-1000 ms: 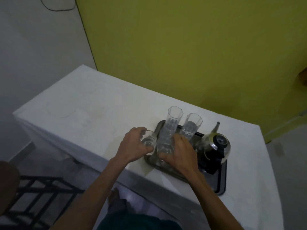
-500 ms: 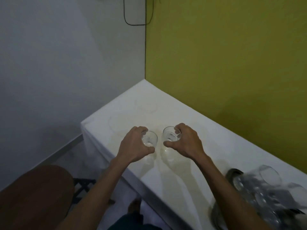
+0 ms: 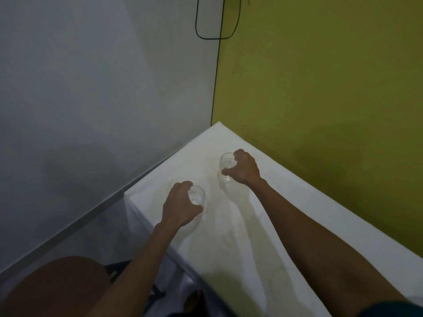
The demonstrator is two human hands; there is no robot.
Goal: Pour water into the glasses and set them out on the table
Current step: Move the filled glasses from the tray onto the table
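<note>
Left hand [image 3: 180, 205] wraps a near glass [image 3: 197, 197] by the table's [image 3: 251, 248] left edge. Right hand [image 3: 243, 168] clasps the far glass [image 3: 225, 167] toward its far corner. A brown chair [image 3: 57, 287] sits below left.

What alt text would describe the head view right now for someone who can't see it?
Two bare hands each grip a small clear glass by the rim over a white table: the left hand on the near glass, the right hand on the far glass toward the corner. A yellow wall runs behind the table.
</note>
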